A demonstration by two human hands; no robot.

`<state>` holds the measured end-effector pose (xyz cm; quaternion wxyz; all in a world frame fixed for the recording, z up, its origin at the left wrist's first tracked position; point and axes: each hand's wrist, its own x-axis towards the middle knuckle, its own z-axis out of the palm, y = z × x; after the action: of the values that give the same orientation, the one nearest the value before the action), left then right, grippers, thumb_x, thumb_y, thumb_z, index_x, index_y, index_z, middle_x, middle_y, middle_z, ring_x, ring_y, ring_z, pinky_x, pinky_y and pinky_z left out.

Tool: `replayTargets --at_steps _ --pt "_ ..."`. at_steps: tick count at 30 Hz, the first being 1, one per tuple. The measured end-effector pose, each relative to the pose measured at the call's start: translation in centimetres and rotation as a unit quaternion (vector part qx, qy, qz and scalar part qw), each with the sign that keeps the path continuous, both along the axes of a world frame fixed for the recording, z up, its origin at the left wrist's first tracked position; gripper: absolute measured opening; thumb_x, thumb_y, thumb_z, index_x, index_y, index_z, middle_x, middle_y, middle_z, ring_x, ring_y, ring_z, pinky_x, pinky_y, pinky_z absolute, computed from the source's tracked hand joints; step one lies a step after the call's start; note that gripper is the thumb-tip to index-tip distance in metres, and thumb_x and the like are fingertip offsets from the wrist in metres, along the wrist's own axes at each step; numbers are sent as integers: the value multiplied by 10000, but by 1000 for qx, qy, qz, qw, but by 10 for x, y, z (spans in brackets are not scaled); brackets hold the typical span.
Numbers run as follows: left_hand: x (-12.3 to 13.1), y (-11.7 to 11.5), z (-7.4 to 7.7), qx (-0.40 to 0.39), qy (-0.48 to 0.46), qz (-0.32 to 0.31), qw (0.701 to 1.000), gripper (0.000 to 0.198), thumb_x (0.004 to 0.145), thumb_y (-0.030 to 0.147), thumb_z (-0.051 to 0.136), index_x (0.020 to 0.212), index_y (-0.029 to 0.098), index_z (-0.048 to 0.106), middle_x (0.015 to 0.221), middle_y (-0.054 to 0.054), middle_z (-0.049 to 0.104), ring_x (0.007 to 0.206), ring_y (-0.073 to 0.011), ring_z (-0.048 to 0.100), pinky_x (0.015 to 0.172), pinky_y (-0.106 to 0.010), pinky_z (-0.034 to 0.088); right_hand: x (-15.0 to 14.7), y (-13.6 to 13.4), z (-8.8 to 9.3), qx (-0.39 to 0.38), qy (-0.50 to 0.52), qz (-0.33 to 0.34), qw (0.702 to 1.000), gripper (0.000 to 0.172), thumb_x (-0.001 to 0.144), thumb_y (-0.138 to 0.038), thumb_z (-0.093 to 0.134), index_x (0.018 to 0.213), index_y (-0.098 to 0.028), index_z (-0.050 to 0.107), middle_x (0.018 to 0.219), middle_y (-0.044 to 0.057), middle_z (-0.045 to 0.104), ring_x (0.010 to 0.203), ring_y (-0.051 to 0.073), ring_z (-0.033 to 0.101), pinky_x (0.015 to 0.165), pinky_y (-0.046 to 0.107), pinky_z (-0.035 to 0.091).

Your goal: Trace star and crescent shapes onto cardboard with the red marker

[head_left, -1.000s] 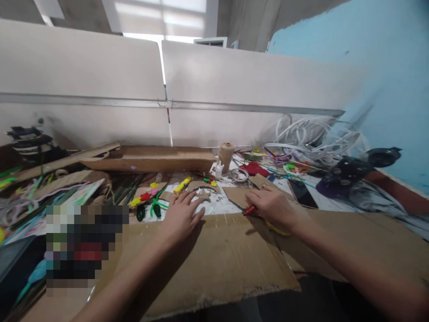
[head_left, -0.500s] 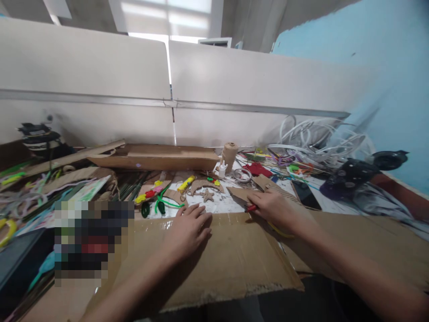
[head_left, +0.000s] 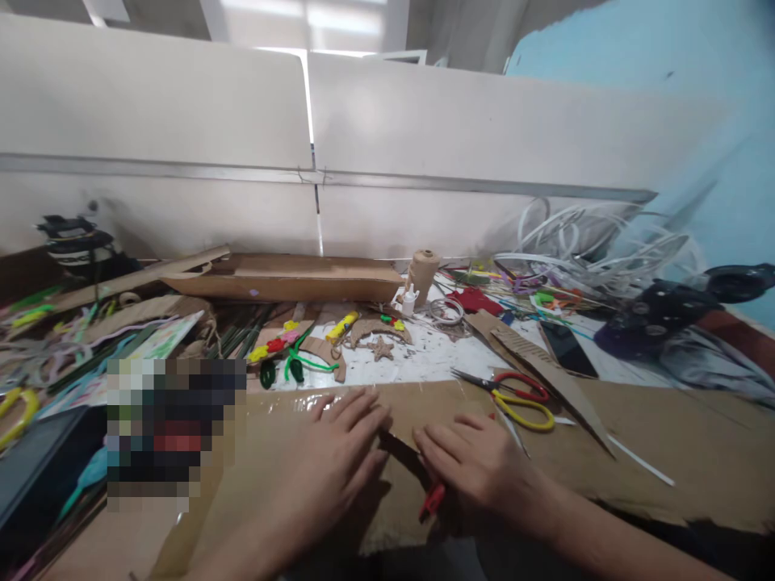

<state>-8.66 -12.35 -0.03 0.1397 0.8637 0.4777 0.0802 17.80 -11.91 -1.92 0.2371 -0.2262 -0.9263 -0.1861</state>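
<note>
A cluttered craft table [head_left: 424,363] runs along white partition panels [head_left: 460,121]; a pixelated patch [head_left: 175,428] hides part of the lower left. On a cardboard sheet [head_left: 678,436], the spread left hand [head_left: 339,460] lies flat just beside the right hand [head_left: 478,472], which closes over a red-handled craft knife [head_left: 432,500], its blade partly hidden.

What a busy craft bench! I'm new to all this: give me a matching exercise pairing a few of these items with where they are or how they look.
Items:
1. Red-handled cutter
2. Scissors
3. Twine spool
4. Smartphone

Descriptions:
A. Red and yellow handles, lying on the cardboard sheet
B. Under the right hand
C. Upright beside a white bottle
D. Lying flat, screen dark

Pairs: 1-B, 2-A, 3-C, 4-D
</note>
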Motion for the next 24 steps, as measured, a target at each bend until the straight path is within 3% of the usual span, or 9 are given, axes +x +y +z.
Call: replayTargets --at_steps 3,7,11,13,15,17,19,21,24 --pt "1 -6 -6 -25 13 -29 999 518 1067 256 583 1581 310 561 1695 -65 502 1579 -335 452 1266 -669 382 -6 -10 -7 -59 19 -7 998 263 1100 -130 495 1059 -125 754 823 61 778 619 212 668 580 408 452" --pt "1 -6 -16 -26 20 -44 998 589 1024 251 664 1596 332 548 1711 -86 466 1577 -375 444 1242 -703 396 -1 -18 0 -151 46 -18 987 259 1118 -241 495 1098 -162 740 870 66 791 652 230 706 577 404 470" --pt "2 -8 -23 -12 43 -52 998 605 1029 302 684 1611 363 528 1728 -135 417 1586 -407 412 1223 -756 375 18 -18 15 -181 202 -37 962 225 1093 -231 525 1189 -215 728 1030 85 834 848 236 784 724 344 577" --pt "1 -9 -27 -2 47 -62 997 603 1037 354 690 1613 399 517 1736 -142 399 1594 -408 397 1214 -771 372 27 -16 23 -226 298 -76 924 240 1112 -288 516 1145 -268 753 1028 65 831 920 244 787 777 331 598" --pt "0 -10 -31 4 49 -67 997 616 1036 394 703 1618 423 502 1738 -145 394 1594 -408 397 1206 -786 366 33 -12 28 -273 399 -138 865 373 1138 -440 471 1009 -286 785 875 55 790 781 239 743 677 329 583" --pt "-1 -11 -35 9 49 -68 996 637 1030 425 715 1625 430 487 1741 -147 389 1595 -409 393 1199 -793 367 36 -8 30 -320 475 -201 795 539 1120 -608 436 890 -274 791 691 43 684 585 210 613 535 317 505" --pt "-2 -11 -39 18 46 -70 996 661 1020 444 729 1632 430 477 1746 -151 379 1604 -409 376 1196 -793 371 35 -4 28 -382 509 -245 732 622 1078 -725 435 887 -261 803 617 32 619 521 192 527 485 310 440" --pt "-3 -11 -42 23 45 -74 996 679 1012 461 738 1636 426 472 1743 -163 380 1603 -410 376 1192 -796 374 31 -1 24 -440 521 -246 688 621 1043 -770 480 972 -258 824 708 57 693 624 218 612 551 323 488" --pt "-2 -10 -42 23 49 -78 995 698 998 470 755 1636 421 475 1731 -178 397 1590 -413 402 1183 -806 376 18 3 17 -509 551 -191 633 489 965 -722 688 1086 -267 820 994 89 790 862 260 700 692 351 557"
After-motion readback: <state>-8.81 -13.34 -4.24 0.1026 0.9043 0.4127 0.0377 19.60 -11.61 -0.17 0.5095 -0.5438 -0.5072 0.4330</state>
